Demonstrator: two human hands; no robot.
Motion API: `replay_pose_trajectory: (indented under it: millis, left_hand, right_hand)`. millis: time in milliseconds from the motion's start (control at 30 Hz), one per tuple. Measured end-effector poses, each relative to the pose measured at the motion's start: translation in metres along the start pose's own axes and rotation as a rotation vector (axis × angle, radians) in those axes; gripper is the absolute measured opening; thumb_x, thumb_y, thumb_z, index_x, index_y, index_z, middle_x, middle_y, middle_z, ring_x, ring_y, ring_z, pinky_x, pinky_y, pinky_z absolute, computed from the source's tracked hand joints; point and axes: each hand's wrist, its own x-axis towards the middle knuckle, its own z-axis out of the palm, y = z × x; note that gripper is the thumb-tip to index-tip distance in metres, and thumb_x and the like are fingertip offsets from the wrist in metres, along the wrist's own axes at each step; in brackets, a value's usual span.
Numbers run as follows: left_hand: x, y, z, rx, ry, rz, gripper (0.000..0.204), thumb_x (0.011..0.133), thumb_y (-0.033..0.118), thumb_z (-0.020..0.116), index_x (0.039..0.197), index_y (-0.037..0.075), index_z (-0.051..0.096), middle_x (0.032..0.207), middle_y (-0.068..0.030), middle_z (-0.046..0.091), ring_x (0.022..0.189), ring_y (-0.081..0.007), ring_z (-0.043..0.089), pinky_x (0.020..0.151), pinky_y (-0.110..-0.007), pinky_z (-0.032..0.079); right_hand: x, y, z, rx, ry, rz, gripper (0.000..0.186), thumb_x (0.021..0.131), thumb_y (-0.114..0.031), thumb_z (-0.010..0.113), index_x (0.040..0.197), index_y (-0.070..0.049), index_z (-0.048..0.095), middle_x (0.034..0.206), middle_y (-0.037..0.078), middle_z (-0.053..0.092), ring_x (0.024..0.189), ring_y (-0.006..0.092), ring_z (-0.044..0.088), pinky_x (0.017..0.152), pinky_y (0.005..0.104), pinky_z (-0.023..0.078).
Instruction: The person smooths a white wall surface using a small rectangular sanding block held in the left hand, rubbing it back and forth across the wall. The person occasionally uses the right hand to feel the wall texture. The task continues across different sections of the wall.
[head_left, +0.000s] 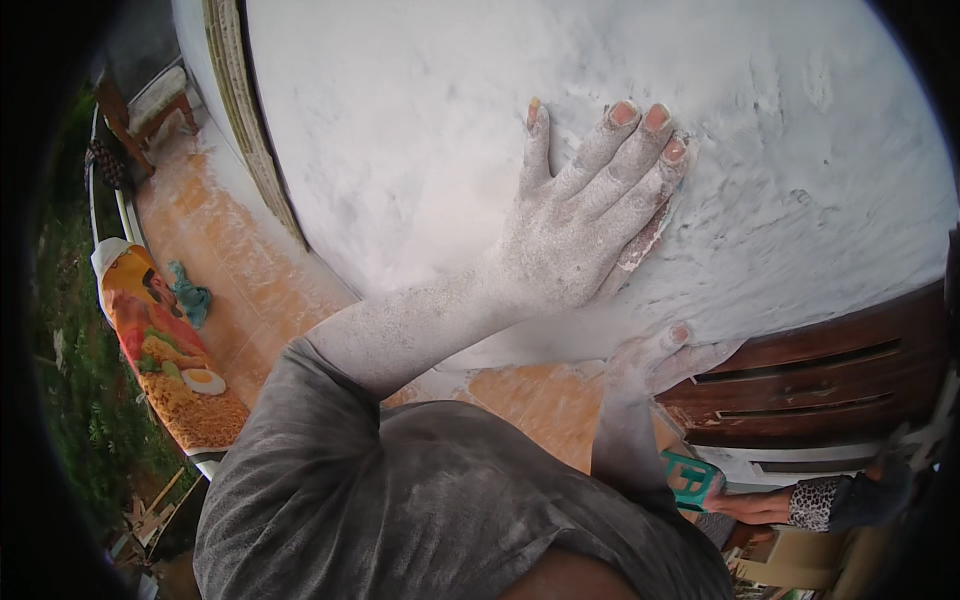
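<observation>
My left hand (pixel 570 225), coated in white dust, lies with its palm to a white, dusty wall (pixel 400 120). Under it I hold a thin piece that looks like sandpaper (pixel 652 238); only its edge shows along the thumb side, and the rest is hidden. The little finger is spread away from the others. Lower and to the right, my right hand (pixel 665 362) is at the wall's lower edge, fingers stretched out and nothing visible in it. It is also dusty, and is nearest to the dark brown wooden panel (pixel 810 385).
Orange floor tiles (pixel 225 230) carry white dust. At the left stand a printed banner (pixel 170 350) and a teal cloth (pixel 188 295). A ridged strip (pixel 255 130) borders the wall. Lower right, another person in patterned shorts (pixel 810 505) is near a green plastic thing (pixel 690 480).
</observation>
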Motion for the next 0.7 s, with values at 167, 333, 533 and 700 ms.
replay_pose_trajectory:
  millis: [167, 333, 533, 700]
  left_hand:
    - [-0.081, -0.004, 0.011, 0.046, -0.157, 0.089, 0.088, 0.092, 0.015, 0.056, 0.161, -0.006, 0.007, 0.167, -0.0332, 0.007, 0.157, -0.0462, -0.003, 0.114, -0.078, -0.007]
    - [-0.053, -0.023, 0.018, 0.07, -0.017, 0.113, 0.084, 0.094, 0.015, 0.054, 0.161, -0.007, 0.009, 0.168, -0.031, 0.008, 0.157, -0.0462, 0.0, 0.114, -0.077, -0.007]
    - [-0.047, -0.018, 0.011, -0.032, -0.034, 0.023, 0.064, 0.1, 0.025, 0.055, 0.157, 0.003, 0.036, 0.17, -0.0173, 0.017, 0.159, -0.034, 0.006, 0.116, -0.077, -0.003]
    - [-0.056, -0.026, -0.009, 0.027, -0.191, 0.143, 0.075, 0.094, 0.017, 0.052, 0.16, -0.003, 0.023, 0.165, -0.0297, 0.02, 0.158, -0.0439, 0.003, 0.115, -0.077, -0.006]
  right_hand:
    - [0.0, 0.002, 0.0, 0.087, -0.014, 0.051, 0.078, 0.109, -0.04, 0.043, 0.158, 0.009, 0.006, 0.16, 0.034, 0.015, 0.148, 0.0439, 0.029, 0.117, 0.0545, 0.035]
    - [0.004, -0.001, -0.002, 0.088, -0.045, 0.005, 0.075, 0.111, -0.033, 0.042, 0.157, 0.013, 0.005, 0.16, 0.035, 0.017, 0.147, 0.0442, 0.03, 0.117, 0.0532, 0.038]
    - [0.001, -0.003, -0.001, -0.063, -0.006, 0.005, 0.076, 0.111, -0.037, 0.041, 0.157, 0.012, 0.006, 0.16, 0.034, 0.016, 0.148, 0.0434, 0.03, 0.116, 0.0534, 0.04]
    - [-0.007, -0.001, 0.003, -0.084, 0.064, 0.084, 0.078, 0.11, -0.042, 0.041, 0.156, 0.014, 0.009, 0.16, 0.035, 0.018, 0.147, 0.0442, 0.032, 0.115, 0.0532, 0.041]
